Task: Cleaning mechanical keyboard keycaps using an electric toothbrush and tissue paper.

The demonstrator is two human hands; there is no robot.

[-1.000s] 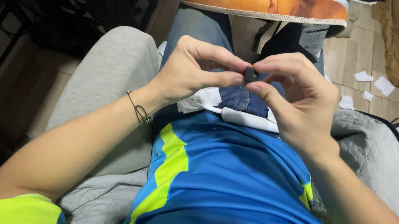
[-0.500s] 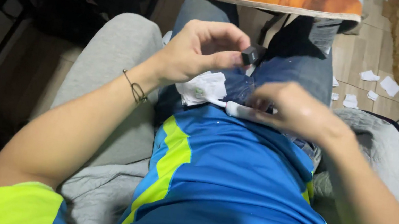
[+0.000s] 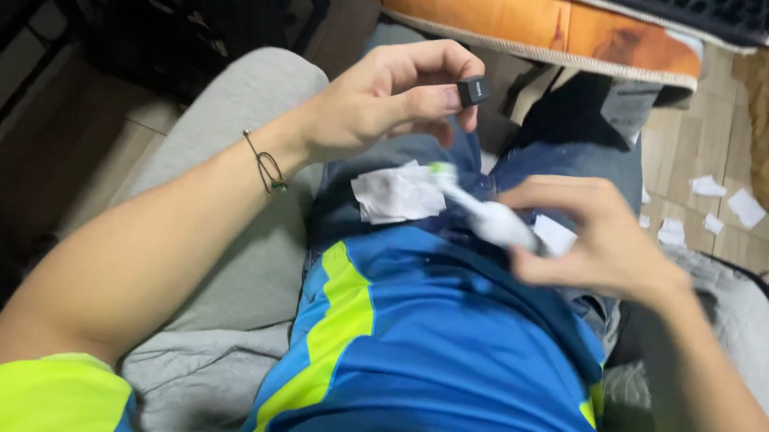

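Note:
My left hand (image 3: 386,96) pinches a small black cube-shaped part (image 3: 471,91) between thumb and forefinger, raised above my lap. My right hand (image 3: 601,242) grips a slim white pen-shaped tool (image 3: 485,215) with a greenish tip, blurred by motion, held just over my jeans. A white piece of paper (image 3: 393,192) lies on my lap below the left hand. I sit in a blue and yellow-green shirt (image 3: 445,355).
An orange-edged tabletop (image 3: 534,11) with a dark keyboard lies ahead. White paper scraps (image 3: 728,199) lie scattered on the wooden floor at right. A grey padded armrest (image 3: 209,181) is at left, a quilted grey cushion (image 3: 743,307) at right, dark cables far right.
My hands separated: the left kept the black part and rose slightly, while the right dropped to my lap and lifted the white tool.

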